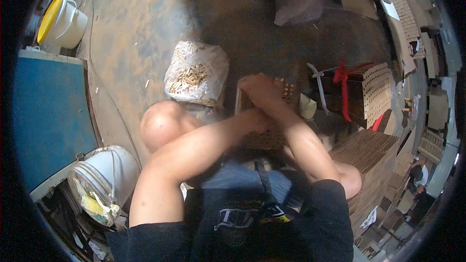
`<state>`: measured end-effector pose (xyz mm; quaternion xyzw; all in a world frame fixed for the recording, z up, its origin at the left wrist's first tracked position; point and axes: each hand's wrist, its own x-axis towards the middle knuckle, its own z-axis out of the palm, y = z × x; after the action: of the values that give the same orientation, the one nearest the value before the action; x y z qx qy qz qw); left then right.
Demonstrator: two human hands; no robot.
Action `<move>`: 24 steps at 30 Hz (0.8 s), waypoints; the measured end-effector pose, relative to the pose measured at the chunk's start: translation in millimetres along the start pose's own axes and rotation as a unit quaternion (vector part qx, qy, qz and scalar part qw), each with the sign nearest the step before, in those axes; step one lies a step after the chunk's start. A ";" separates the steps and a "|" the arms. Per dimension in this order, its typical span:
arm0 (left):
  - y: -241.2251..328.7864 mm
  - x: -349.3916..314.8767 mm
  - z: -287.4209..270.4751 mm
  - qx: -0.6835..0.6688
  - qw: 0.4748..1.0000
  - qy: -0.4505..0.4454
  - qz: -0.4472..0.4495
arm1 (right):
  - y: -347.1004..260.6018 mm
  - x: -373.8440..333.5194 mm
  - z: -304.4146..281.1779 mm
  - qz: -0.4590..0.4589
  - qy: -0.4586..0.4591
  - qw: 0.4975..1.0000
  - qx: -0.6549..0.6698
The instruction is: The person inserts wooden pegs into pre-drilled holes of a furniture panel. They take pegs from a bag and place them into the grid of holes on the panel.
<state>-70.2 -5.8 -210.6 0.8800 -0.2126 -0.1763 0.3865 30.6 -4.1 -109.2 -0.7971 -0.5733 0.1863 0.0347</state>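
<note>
A brown board with rows of small holes [267,140] lies before my bent knees. Short wooden dowels [290,90] stand in it near its far right corner. My forearms cross over it. My right hand [259,90] is bent down and closed at the far left part of the board; what its fingers hold is hidden beneath it. My left hand [257,120] lies low over the middle of the board, partly under my right forearm, its fingers smeared by motion. Just beyond my left knee sits a clear plastic bag [213,75] full of loose wooden dowels [187,80].
To the right are a red-tied stack of drilled boards [376,94] and stacked brown slats [366,148]. A white bucket with a yellow lid [68,26], a blue panel [53,116] and a dirty white bucket [104,179] stand left. Cardboard [357,2] lies at the back. Another person [420,179] is far right.
</note>
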 end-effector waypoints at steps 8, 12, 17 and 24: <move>5.6 -29.9 -44.2 0.012 0.995 -0.087 -0.049 | 4.7 -15.4 -6.0 0.019 -0.009 0.996 0.090; 4.3 -9.9 -61.2 0.048 0.990 -0.084 -0.099 | 4.8 -94.0 -15.8 0.257 0.209 0.871 0.363; -15.9 -12.3 -49.5 -0.007 0.986 0.149 -0.070 | 15.9 -134.5 108.4 0.217 0.337 0.823 0.402; -0.3 -5.5 -51.1 -0.095 0.982 0.088 -0.135 | 16.8 -152.5 84.2 0.307 0.271 0.751 0.517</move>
<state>-50.5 28.1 -177.4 0.8721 -0.0397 -0.1681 0.4578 -24.3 -164.6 -152.6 -0.8075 -0.0804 0.2309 0.5367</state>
